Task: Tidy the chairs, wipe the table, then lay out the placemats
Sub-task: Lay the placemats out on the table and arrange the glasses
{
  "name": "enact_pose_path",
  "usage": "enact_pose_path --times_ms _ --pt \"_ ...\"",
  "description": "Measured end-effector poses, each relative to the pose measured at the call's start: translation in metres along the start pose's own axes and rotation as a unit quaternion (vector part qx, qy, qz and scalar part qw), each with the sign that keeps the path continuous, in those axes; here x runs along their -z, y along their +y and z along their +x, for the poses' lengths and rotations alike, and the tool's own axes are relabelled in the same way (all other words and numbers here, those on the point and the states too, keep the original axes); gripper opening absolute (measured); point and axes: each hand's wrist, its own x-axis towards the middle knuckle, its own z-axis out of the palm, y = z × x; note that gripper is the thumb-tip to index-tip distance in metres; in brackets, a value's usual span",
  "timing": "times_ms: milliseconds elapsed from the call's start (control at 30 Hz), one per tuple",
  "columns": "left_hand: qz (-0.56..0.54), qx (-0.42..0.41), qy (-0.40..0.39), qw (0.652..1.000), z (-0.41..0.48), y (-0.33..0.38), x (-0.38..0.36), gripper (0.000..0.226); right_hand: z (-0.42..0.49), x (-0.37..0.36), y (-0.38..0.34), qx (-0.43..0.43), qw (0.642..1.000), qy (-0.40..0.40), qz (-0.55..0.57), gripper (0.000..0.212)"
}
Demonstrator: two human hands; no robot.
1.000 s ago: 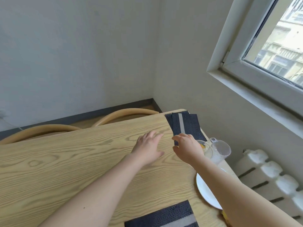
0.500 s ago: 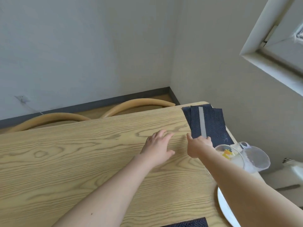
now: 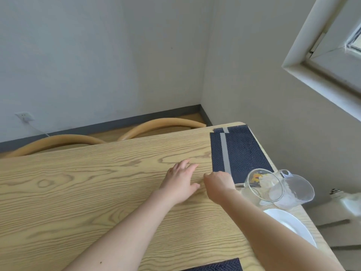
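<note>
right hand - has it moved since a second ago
Yes. The right hand has slid left: it covered the near end of the placemat beside the glass jug; now it sits at that mat's near left corner.

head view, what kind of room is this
Likely a home dining corner: a wooden table with a dark placemat and a white plate, chair backs tucked in on the far side.

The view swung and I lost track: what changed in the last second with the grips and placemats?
The right grip slid from over the near edge of the placemats to their near-left corner and curled its fingers; whether it pinches a mat is hidden. The left grip stayed flat on the table; jug, cup and plate stayed put.
</note>
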Motion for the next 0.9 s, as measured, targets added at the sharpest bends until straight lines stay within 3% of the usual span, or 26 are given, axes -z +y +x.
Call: enact_pose_path --times_ms 67,167,300,533,700,900 --pt "0.004 -0.006 0.0 1.0 -0.002 -0.001 -0.002 0.065 -0.003 -0.006 -0.012 0.009 0.999 0.03 0.04 0.03" --pt "0.005 -0.01 0.001 1.0 -0.003 -0.003 -0.003 0.066 0.003 -0.019 -0.014 -0.045 0.992 0.06 0.105 0.04" --pt "0.005 0.003 0.003 1.0 -0.006 -0.014 -0.004 0.066 0.007 -0.032 -0.009 -0.125 0.987 0.014 0.097 0.057" --pt "-0.003 0.012 -0.001 1.0 -0.015 -0.023 -0.007 0.065 -0.002 -0.039 -0.008 -0.08 0.994 0.053 0.056 0.052" --pt "-0.001 0.021 -0.002 1.0 -0.024 -0.033 -0.006 0.065 -0.015 -0.034 -0.01 -0.076 0.994 0.046 0.06 0.027" --pt "-0.002 0.029 -0.005 1.0 -0.033 -0.045 -0.005 0.065 -0.031 -0.028 -0.012 -0.075 0.992 0.057 0.088 0.026"
